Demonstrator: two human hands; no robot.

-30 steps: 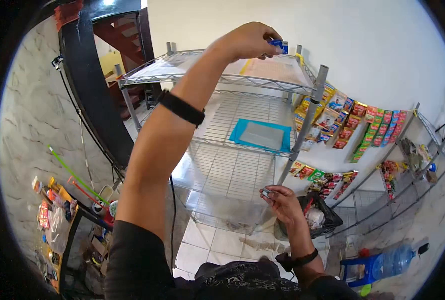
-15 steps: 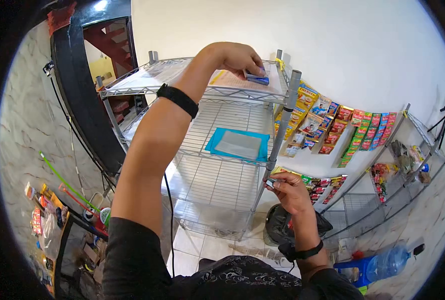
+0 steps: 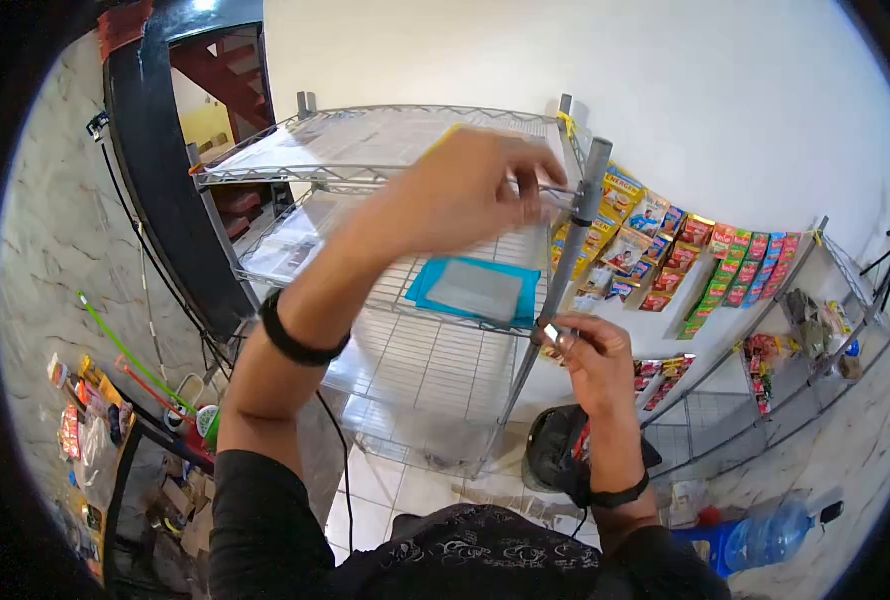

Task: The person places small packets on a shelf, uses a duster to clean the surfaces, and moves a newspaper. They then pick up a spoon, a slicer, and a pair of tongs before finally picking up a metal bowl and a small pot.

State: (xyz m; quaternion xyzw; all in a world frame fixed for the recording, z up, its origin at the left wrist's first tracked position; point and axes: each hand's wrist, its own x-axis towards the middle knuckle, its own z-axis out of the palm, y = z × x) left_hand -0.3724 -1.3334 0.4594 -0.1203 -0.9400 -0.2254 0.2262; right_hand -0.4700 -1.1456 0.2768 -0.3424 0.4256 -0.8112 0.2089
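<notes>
My left hand [image 3: 480, 195] is raised in front of the top shelf [image 3: 355, 150], a little blurred. Its fingers are curved and apart, and nothing shows between them. Lower down, beside the front right post [image 3: 562, 255] of the wire rack, my right hand [image 3: 600, 365] pinches a small shiny metal piece [image 3: 552, 332] between thumb and fingers. Printed paper sheets lie on the top shelf. On the shelf below rests a blue packet with a grey translucent panel [image 3: 477, 290]. The blue stapler-like object seen earlier is not visible now; my left hand may hide it.
Hanging sachet strips [image 3: 680, 250] cover the wall right of the rack. A bin with a black bag [image 3: 555, 450] stands below my right hand. A water bottle [image 3: 770, 535] lies at lower right; a cluttered table [image 3: 130, 480] is at left. A black cable [image 3: 340, 440] hangs in front.
My left hand has let go of the blue object on the top shelf and come down toward me. My right hand has shifted slightly, still pinching the metal piece, which shows more clearly.
</notes>
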